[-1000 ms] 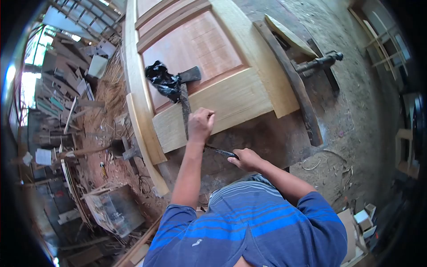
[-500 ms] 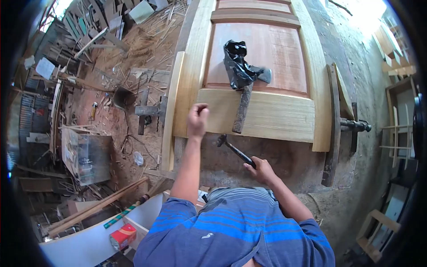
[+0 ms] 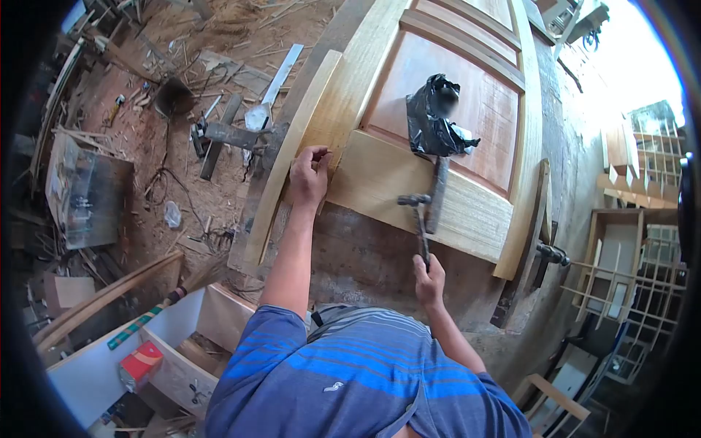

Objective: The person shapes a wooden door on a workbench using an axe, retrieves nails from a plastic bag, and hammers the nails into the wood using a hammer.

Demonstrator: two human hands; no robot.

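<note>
My right hand (image 3: 429,279) grips the handle of a hammer (image 3: 421,226), its head raised over the bottom rail of a wooden panel door (image 3: 369,164). Above the door's lower left corner is my left hand (image 3: 309,177), fingers curled and thumb against them; whatever may be pinched there is too small to make out. On the door panel lies a crumpled black plastic bag (image 3: 427,120). A dark wooden tool handle (image 3: 439,196) sticks out from beneath the bag, partly behind the hammer.
A clamp bar (image 3: 237,136) juts from the left side of the bench, and a clamp screw (image 3: 553,254) from the right. At lower left stands an open wooden box (image 3: 179,358) with a red packet (image 3: 140,363). Wood scraps litter the floor.
The hammer has swung up from below the door's end to over the bottom rail. My left hand has shifted toward the door's left edge. The whole view has turned.
</note>
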